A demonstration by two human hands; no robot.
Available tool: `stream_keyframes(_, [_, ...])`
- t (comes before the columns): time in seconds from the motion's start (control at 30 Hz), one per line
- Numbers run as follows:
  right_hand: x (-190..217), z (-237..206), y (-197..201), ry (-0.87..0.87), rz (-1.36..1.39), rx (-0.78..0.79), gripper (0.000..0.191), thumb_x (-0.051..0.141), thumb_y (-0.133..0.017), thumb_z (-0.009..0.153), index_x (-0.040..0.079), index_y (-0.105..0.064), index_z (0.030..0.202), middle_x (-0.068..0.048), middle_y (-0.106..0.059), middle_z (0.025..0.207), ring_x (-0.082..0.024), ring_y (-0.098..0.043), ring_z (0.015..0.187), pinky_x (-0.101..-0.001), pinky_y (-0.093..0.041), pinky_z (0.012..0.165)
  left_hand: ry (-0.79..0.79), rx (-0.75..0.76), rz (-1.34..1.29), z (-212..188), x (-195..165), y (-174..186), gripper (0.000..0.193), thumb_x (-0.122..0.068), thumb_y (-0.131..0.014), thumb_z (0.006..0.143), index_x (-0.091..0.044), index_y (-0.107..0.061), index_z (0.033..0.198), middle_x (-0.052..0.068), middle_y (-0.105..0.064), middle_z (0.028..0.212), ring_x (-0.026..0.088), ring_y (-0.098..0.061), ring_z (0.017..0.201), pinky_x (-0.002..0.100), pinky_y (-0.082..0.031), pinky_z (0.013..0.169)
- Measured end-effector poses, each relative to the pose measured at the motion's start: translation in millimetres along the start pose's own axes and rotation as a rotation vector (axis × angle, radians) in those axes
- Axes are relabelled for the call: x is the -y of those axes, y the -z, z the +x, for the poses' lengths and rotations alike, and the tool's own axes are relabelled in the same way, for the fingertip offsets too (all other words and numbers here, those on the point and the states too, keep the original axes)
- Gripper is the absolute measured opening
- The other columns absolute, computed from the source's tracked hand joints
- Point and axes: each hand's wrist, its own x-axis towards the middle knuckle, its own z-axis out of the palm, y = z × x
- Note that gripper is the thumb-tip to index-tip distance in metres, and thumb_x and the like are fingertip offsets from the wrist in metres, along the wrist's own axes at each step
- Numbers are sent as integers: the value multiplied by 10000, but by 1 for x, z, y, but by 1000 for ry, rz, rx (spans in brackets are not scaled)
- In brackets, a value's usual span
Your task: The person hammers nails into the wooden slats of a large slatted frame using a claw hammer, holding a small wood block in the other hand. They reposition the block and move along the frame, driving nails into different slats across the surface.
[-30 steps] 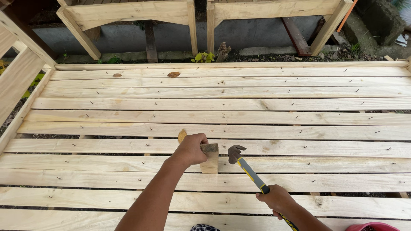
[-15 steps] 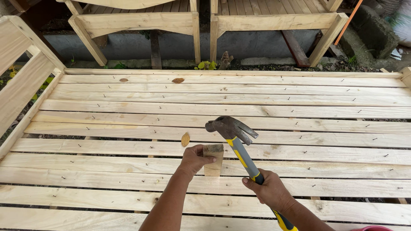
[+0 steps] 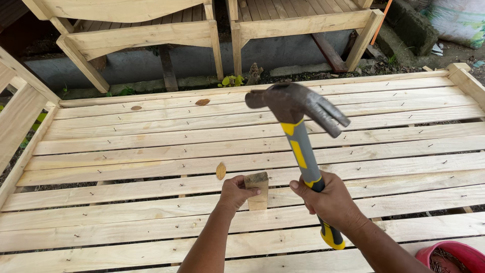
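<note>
Gripping raised hammer (image 3: 298,114), steadying wooden block (image 3: 257,189).

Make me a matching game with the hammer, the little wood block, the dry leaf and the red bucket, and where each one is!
Things:
1. hammer
2. wood block
3. dry leaf
4. red bucket

Places:
A. bottom right corner
B. lying loose on a slat, left of the block
C. raised in the right hand
D. standing on the slats, held by the left hand

Pairs: 1-C, 2-D, 3-B, 4-A

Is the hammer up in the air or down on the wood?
Up in the air. The right hand holds the claw hammer raised, its head high above the small wooden block.
</note>
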Motion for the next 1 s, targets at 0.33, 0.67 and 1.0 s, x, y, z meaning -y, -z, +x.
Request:
stream_keyframes(0.33, [-47,-11,-7,-282,-416,206,340,395,-773,910,81,-649,872,-12,-506,586,-131,-464,541,-348,-466,574,-87,-21,-8,-3,10,-1,491,-13,-909,660,14,-730,1117,95,-795,1028,156,-745,928,278,-615,875])
stream_keyframes(0.67, [-68,-3,-9,-167,-374,176,369,384,-753,927,24,-680,896,-19,-525,596,-120,-474,572,-334,-487,595,-62,13,17,-1,10,1,472,2,-913,626,7,-755,1071,83,-804,1012,149,-766,922,262,-639,880])
stream_keyframes(1.0, [-187,4,33,-202,-739,13,286,415,-704,918,178,-713,1078,-20,-710,738,-213,-724,772,-380,-573,777,18,224,645,7,-29,7,431,-184,-878,691,-150,-747,1100,24,-775,1026,177,-725,967,349,-575,899])
